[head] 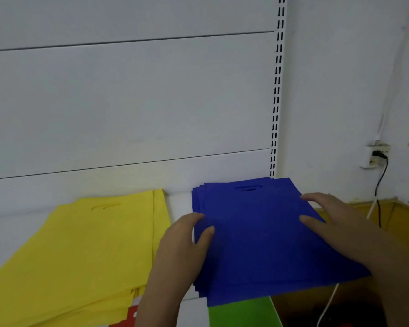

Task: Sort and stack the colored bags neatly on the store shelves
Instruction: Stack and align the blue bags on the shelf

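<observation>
- Yellow bags (85, 251): a flat stack on the white shelf (180, 204), left of the blue bags and apart from them, with a strip of bare shelf between; the handle slit points toward the back panel.
- Red bag (130, 315): only a corner shows, below the yellow stack's near edge, left of the blue bags.
- Left hand (182, 241): at the blue bags' left edge, thumb lying on top of the stack and fingers bent against its side, gripping that edge.
- Blue bags (257, 237): a flat stack on the shelf, back edge near the panel, cut-out handle at the far end; the layers at the left edge are slightly uneven.
- Green bag (241, 312): sits just below the blue bags' near edge, partly under them.
- Right hand (333, 223): rests flat on the blue bags' right side, fingers straight and spread, pressing down.
- Socket (377, 156): on the wall right of the blue bags, with a black cable hanging from it.
</observation>
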`<state>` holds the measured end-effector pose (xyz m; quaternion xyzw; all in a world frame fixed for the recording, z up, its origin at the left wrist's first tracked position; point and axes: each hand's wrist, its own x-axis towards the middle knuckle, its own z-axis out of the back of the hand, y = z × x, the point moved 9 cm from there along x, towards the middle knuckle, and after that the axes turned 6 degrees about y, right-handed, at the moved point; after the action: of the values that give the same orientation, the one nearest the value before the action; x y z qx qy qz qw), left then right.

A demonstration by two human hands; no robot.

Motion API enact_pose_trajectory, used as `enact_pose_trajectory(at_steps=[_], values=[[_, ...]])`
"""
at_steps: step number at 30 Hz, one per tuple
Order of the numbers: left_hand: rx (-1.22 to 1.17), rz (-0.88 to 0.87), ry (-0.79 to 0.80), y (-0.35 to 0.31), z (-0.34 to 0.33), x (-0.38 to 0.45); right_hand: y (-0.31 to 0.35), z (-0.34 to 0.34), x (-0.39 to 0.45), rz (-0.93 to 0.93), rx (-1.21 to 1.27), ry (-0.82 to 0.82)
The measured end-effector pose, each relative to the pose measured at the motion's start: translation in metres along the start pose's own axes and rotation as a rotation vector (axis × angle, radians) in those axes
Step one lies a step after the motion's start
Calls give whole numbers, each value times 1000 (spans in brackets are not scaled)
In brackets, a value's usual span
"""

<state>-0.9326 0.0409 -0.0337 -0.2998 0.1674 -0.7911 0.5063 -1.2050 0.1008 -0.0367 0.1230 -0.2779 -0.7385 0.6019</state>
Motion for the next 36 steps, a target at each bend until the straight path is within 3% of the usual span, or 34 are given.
enact_pose_trajectory(at_steps=[6,13,23,30,36], values=[[-135,4,-206,31,79,-37,107,-46,-8,295,298,123],[-286,93,-420,127,174,-109,233,-135,-27,483,341,232],[-195,291,-674,289,346,-254,474,-278,-86,720,423,348],[-108,458,-735,379,425,-356,586,-364,-121,711,546,483],[-136,520,-815,442,458,-395,647,-414,-119,688,537,520]])
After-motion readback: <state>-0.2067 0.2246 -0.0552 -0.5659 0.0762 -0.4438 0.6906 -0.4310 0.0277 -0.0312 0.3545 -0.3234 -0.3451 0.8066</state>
